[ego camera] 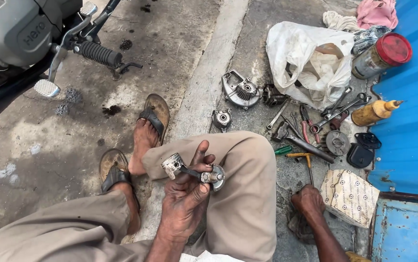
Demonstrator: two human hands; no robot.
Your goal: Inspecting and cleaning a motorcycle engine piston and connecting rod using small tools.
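Observation:
My left hand (185, 194) is raised above my knees and grips a metal engine part (194, 172): a silver piston head on a dark rod with a round end by my thumb. My right hand (308, 201) rests low on the concrete ground at the right, fingers curled on a dark rag, next to a patterned cardboard box (350, 196). Whether it grips the rag I cannot tell.
Spanners, pliers and screwdrivers (311, 123) lie scattered on the ground with engine covers (240, 90), a white plastic bag (308, 58), a red-lidded jar (383, 54) and a yellow oil bottle (375, 111). A motorcycle (29, 39) stands at the upper left; a blue wall (413, 121) is at the right.

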